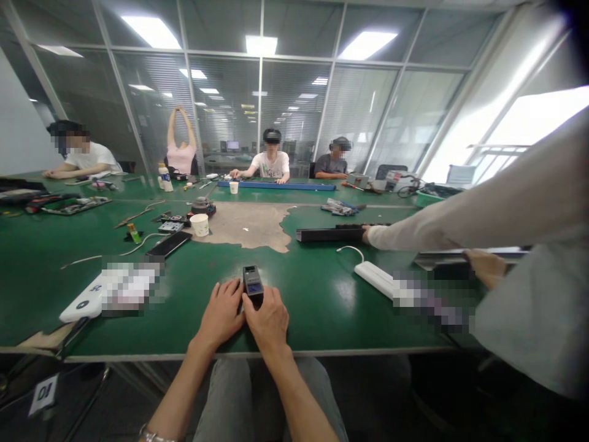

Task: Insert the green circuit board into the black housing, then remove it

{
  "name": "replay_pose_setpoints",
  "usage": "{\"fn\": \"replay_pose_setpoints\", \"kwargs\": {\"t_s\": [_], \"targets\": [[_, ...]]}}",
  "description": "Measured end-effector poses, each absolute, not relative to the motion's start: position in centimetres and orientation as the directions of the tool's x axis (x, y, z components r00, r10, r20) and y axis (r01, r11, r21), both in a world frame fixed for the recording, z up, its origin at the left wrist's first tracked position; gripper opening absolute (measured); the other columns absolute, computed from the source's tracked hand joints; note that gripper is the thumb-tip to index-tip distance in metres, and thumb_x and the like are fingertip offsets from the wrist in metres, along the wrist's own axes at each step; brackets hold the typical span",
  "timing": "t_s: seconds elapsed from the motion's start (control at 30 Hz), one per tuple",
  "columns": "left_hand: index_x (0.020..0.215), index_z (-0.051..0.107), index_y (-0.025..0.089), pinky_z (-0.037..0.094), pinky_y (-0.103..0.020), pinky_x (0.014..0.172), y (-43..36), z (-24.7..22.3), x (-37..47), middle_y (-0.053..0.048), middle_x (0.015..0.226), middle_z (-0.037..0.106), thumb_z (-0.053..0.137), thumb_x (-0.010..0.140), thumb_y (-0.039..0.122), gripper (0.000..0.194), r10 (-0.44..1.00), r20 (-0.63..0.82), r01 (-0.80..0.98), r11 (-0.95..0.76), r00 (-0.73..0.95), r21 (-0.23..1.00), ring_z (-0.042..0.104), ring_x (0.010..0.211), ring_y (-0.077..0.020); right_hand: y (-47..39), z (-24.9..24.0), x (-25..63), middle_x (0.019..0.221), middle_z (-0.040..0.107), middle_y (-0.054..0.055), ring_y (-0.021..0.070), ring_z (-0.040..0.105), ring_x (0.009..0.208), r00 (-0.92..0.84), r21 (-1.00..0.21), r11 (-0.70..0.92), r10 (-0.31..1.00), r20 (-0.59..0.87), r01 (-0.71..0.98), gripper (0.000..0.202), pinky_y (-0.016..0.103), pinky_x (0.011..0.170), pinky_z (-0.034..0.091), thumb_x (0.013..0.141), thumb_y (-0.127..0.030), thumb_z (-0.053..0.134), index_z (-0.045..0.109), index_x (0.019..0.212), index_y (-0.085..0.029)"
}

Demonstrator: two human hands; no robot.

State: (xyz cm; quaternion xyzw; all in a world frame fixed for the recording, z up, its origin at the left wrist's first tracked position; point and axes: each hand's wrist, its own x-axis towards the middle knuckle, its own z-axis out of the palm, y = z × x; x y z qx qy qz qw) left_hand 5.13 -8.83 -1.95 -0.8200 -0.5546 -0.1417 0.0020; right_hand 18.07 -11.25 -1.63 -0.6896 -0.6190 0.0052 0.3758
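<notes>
A small black box-shaped device (253,280) with a bluish window on its upper face stands on the green table in front of me. My right hand (268,315) is closed around its near end, thumb on the left side and fingers on the right. Just to the left, my left hand (223,313) rests on the table, palm down and fingers stretched out, with its fingertips close beside the device. Whether they touch it I cannot tell. The underside of the device is hidden.
On the left lie a white device (85,305) and a black phone (169,245); a paper cup (199,224) stands beyond. To the right are a white power strip (375,279) and a black channel (329,234) held by a co-worker's hand (372,235). Other people sit across the table.
</notes>
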Motion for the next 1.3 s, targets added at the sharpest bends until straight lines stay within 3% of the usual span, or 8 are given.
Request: {"fn": "replay_pose_setpoints", "kwargs": {"t_s": [0.33,0.67,1.3], "targets": [[0.14,0.043,0.02,0.02,-0.051,0.116,-8.8,-1.9,5.0,-0.012,0.149,0.042,0.05,0.086,0.034,0.056,0.905,0.239,0.906,-0.394,0.352,0.157,0.036,0.137,-0.0263,-11.0,-0.4,18.2,0.094,0.061,0.006,0.0178,0.062,0.083,0.232,-0.592,0.125,0.84,0.49,0.796,0.027,0.025,0.072,0.044,0.087,-0.041,0.059,0.061,0.101,-0.019],[0.143,0.039,0.024,0.024,-0.053,0.114,-8.7,-2.5,5.2,-0.012,0.144,0.047,0.045,0.09,0.061,0.065,0.885,0.305,0.897,-0.412,0.352,0.162,0.04,0.134,-0.0279,-11.0,3.3,20.6,0.092,0.062,0.005,0.018,0.059,0.087,0.249,-0.624,0.208,0.788,0.563,0.753,0.029,0.026,0.077,0.043,0.088,-0.045,0.056,0.063,0.1,-0.019],[0.139,0.045,0.025,0.023,-0.054,0.114,-8.6,-2.6,5.0,-0.011,0.144,0.048,0.044,0.088,0.066,0.065,0.882,0.321,0.888,-0.417,0.344,0.195,0.04,0.133,-0.0292,-10.2,-0.6,24.1,0.094,0.062,0.007,0.0192,0.06,0.085,0.293,-0.556,0.053,0.806,0.514,0.829,0.037,0.028,0.074,0.042,0.089,-0.05,0.053,0.063,0.104,-0.018]]}}
